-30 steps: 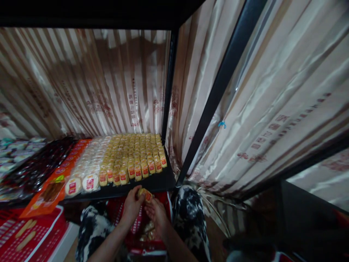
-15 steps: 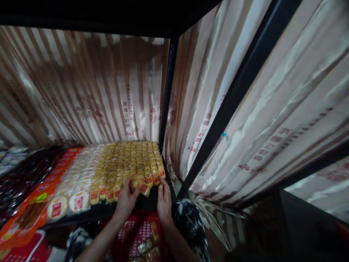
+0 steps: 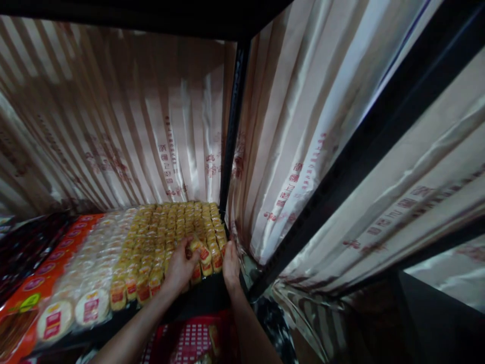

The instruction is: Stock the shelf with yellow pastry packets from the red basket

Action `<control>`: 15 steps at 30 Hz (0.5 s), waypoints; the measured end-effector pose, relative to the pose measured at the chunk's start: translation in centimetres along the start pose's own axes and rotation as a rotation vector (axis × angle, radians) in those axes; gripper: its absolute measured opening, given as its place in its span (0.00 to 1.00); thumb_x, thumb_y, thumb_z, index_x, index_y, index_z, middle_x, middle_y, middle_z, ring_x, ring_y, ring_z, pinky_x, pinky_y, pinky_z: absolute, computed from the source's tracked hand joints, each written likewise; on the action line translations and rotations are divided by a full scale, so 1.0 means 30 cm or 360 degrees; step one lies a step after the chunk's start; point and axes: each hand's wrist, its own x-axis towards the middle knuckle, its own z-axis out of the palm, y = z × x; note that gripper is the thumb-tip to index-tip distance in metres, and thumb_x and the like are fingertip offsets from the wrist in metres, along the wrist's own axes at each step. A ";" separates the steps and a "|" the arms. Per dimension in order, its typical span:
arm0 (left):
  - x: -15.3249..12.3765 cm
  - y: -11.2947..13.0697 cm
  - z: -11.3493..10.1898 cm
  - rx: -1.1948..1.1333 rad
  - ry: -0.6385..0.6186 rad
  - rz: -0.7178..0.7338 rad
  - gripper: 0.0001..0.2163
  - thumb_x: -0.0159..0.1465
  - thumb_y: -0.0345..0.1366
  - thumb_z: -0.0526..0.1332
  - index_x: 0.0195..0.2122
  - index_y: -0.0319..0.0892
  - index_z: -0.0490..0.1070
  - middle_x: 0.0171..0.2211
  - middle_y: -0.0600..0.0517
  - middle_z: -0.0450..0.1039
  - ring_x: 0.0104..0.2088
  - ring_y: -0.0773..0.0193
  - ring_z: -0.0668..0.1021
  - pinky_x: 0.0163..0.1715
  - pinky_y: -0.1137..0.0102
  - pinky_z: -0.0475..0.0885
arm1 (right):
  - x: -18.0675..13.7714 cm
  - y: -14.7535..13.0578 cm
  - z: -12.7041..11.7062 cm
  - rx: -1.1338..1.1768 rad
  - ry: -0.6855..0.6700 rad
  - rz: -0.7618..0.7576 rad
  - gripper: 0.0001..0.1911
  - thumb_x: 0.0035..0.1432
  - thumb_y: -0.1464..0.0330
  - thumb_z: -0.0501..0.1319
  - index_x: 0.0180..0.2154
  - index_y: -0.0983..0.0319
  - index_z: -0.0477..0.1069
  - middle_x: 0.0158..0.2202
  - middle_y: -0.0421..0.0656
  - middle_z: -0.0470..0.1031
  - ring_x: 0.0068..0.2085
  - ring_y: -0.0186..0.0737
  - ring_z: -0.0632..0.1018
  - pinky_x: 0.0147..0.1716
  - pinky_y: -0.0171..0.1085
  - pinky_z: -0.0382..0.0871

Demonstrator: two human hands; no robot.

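Note:
Rows of small yellow wrapped snack cakes (image 3: 159,240) with red labels stand packed on the dark shelf (image 3: 178,306). My left hand (image 3: 180,268) pinches one wrapped snack cake (image 3: 202,251) between thumb and fingers, just above the front of the right-hand rows. My right hand (image 3: 231,265) lies with straight fingers along the right side of the last row, beside the shelf post. Its fingertips are close to the front packs; whether they press on them I cannot tell.
Left of the cakes lie round white wrapped biscuits (image 3: 91,307), orange packets (image 3: 49,268) and dark glossy packs (image 3: 26,253). Below the shelf is a red plastic basket (image 3: 182,338) with a few packs. Black metal posts (image 3: 233,121) and printed curtains (image 3: 151,126) enclose the corner.
My left hand has raised the snack cake slightly over the front of the rows. My right hand has moved from the front edge to the side of the last row. The view has shifted.

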 end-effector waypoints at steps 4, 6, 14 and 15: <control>0.063 0.033 0.017 0.0004 -0.0041 -0.0003 0.19 0.55 0.37 0.58 0.48 0.39 0.66 0.40 0.47 0.75 0.32 0.61 0.76 0.36 0.67 0.70 | 0.041 0.000 0.008 -0.0008 0.0029 0.0025 0.37 0.60 0.49 0.39 0.59 0.69 0.58 0.61 0.52 0.58 0.63 0.45 0.57 0.62 0.45 0.46; 0.099 0.047 0.033 -0.0010 -0.0070 -0.0018 0.19 0.56 0.36 0.58 0.49 0.39 0.65 0.40 0.47 0.75 0.32 0.62 0.77 0.36 0.67 0.71 | 0.050 0.001 0.014 -0.0001 0.0029 -0.0026 0.35 0.60 0.50 0.40 0.58 0.66 0.61 0.60 0.49 0.61 0.62 0.44 0.59 0.61 0.44 0.48; 0.286 0.117 0.162 0.0105 -0.0235 0.0022 0.16 0.58 0.30 0.57 0.48 0.39 0.65 0.38 0.49 0.75 0.33 0.65 0.77 0.37 0.71 0.71 | 0.044 0.028 0.041 -0.0092 -0.0060 -0.0227 0.31 0.61 0.54 0.43 0.59 0.64 0.60 0.59 0.48 0.64 0.59 0.44 0.64 0.60 0.45 0.51; 0.309 0.127 0.185 0.0120 -0.0232 0.0070 0.16 0.57 0.28 0.57 0.48 0.39 0.66 0.40 0.49 0.75 0.34 0.65 0.77 0.38 0.71 0.70 | 0.045 0.032 0.042 -0.0100 -0.0058 -0.0231 0.31 0.61 0.54 0.42 0.58 0.64 0.60 0.59 0.48 0.64 0.59 0.44 0.64 0.60 0.45 0.51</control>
